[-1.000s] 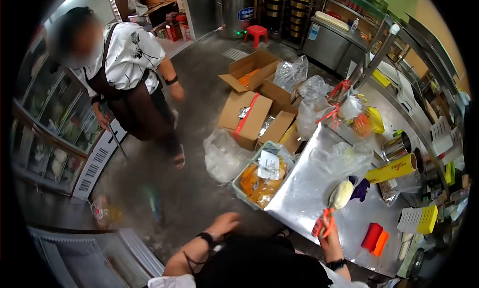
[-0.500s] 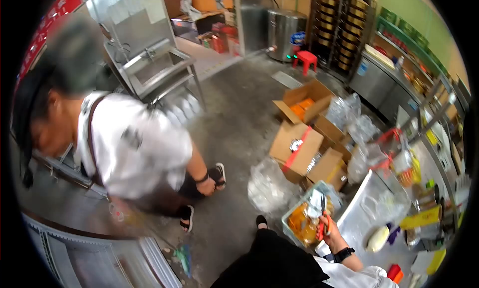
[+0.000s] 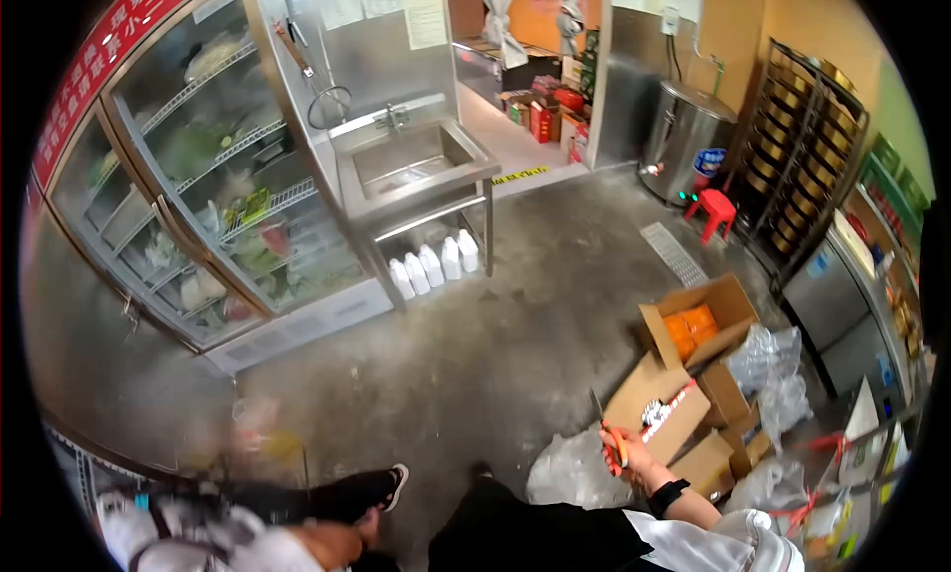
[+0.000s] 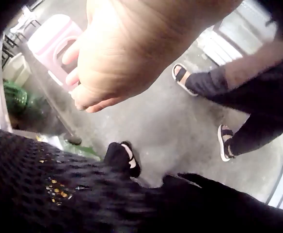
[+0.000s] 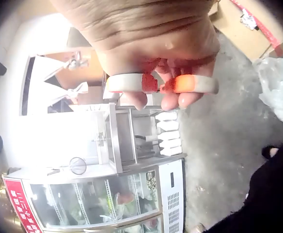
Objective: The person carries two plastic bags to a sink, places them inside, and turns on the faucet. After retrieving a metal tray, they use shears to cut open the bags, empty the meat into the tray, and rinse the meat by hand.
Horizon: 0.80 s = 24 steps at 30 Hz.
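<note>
In the head view my right hand (image 3: pixel 642 461) grips a pair of scissors (image 3: pixel 618 451) with orange-red handles, the dark blades pointing up and away. It is in front of an opened cardboard box (image 3: pixel 634 404) in that view. From the right wrist view, fingers curl through the handle loops (image 5: pixel 185 83). My left hand (image 4: pixel 122 58) shows only in the left wrist view, hanging over the floor with loosely bent fingers and nothing in them. Beyond it in that view is a pink plastic stool (image 4: pixel 56 39).
Another person in dark trousers (image 3: pixel 337 498) and sandals stands close at my left. A glass-door fridge (image 3: pixel 218 156) and a steel sink (image 3: pixel 416 161) line the far left. Clear plastic bags (image 3: pixel 575 473) lie by the boxes at right. A red stool (image 3: pixel 711 213) stands farther back.
My view has swung left, bringing the sink and fridge into sight and taking the steel table out. The scissors stay in my right hand. The other person has moved to the bottom left.
</note>
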Available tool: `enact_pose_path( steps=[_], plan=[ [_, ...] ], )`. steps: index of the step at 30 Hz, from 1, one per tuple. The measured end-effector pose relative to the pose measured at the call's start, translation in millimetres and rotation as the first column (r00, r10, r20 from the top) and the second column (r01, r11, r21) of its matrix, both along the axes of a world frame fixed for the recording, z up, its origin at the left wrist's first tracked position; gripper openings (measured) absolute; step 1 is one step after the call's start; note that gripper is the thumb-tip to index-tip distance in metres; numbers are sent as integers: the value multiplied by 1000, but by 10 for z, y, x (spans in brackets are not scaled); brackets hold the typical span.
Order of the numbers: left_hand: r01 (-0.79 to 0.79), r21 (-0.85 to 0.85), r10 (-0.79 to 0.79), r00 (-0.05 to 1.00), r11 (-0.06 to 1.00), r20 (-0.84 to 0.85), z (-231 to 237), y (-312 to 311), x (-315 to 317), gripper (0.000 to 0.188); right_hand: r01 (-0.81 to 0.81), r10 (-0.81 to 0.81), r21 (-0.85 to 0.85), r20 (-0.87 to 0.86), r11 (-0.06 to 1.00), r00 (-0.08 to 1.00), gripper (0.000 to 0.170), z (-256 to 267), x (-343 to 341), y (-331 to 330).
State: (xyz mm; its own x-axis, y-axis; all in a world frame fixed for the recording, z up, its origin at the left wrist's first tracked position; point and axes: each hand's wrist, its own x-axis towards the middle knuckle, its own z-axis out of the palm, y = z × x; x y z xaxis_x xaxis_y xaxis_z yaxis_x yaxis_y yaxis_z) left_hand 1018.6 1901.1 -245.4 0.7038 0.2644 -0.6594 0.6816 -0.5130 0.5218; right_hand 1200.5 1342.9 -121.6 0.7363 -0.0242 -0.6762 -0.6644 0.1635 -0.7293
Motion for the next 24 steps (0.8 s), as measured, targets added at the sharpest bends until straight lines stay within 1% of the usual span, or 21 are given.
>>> enact_pose_path(
  steps=[2,4,5,6,7,8,9,10,11,12,13,14,15,16,17,18,19,20,21,23,24],
  plan=[
    [-32,11,32,999,999,-28,-145,109,402,27,-34,34,-28,9,999,999,37,-16,565,125],
    [-42,18,43,996,999,-79,-319,139,857,28,-65,65,26,2,998,998,37,-45,1168,208],
    [-50,9,51,994,999,-101,-403,133,1100,28,-57,57,-1,-8,998,998,33,-34,1461,282],
    [-32,10,33,993,999,-115,-477,142,1368,28,-48,48,-31,-8,998,999,28,-9,1789,357],
    [-20,-2,20,990,1000,-138,-521,139,1584,29,-40,42,-28,51,999,998,27,-57,2076,395],
    [1,-10,-3,987,1000,-161,-588,149,1802,29,-39,40,-66,25,997,999,28,-20,2373,454],
    [57,-12,-58,981,998,-183,-593,156,2079,30,-61,68,-97,74,993,995,28,64,2972,471],
    [182,-2,-180,969,983,-171,-634,223,2250,30,-67,79,-104,111,992,991,29,80,3181,519],
    [460,43,-457,887,887,-62,-776,364,2451,30,-57,70,-86,161,995,985,27,162,3417,533],
    [728,205,-754,650,654,95,-918,537,2690,31,-36,59,-93,259,995,964,24,90,3603,497],
    [755,336,-823,548,563,149,-988,674,3023,31,-4,26,-87,264,996,964,22,65,3773,467],
    [699,434,-812,563,568,155,-972,807,3441,32,29,-5,-84,271,996,963,21,50,3963,424],
    [567,441,-665,741,695,95,-998,931,3980,32,65,-43,-77,264,995,963,24,0,4135,353],
    [399,459,-472,880,794,52,-773,956,4622,32,101,-80,-70,260,992,962,28,-78,4297,272],
    [156,433,-297,913,888,280,84,648,5242,29,136,-116,-62,256,989,960,32,-142,4494,207],
    [142,442,-300,901,886,312,287,655,5757,28,157,-127,-94,267,983,955,30,-212,4710,137],
    [279,536,-369,927,797,66,377,656,6273,24,138,-107,-88,289,986,951,29,-248,4967,65],
    [169,348,-265,931,922,250,439,633,6673,21,119,-89,-82,309,989,947,29,-250,5261,21],
    [72,127,-118,907,989,405,512,581,7003,19,135,-105,-89,286,987,952,32,-185,5586,28],
    [108,150,-165,876,983,454,830,289,7669,17,74,44,-312,356,947,933,32,-222,6269,-2],
    [167,169,-228,853,971,469,1024,215,7959,18,4,151,-358,403,934,903,35,-144,6561,82]
  ],
)
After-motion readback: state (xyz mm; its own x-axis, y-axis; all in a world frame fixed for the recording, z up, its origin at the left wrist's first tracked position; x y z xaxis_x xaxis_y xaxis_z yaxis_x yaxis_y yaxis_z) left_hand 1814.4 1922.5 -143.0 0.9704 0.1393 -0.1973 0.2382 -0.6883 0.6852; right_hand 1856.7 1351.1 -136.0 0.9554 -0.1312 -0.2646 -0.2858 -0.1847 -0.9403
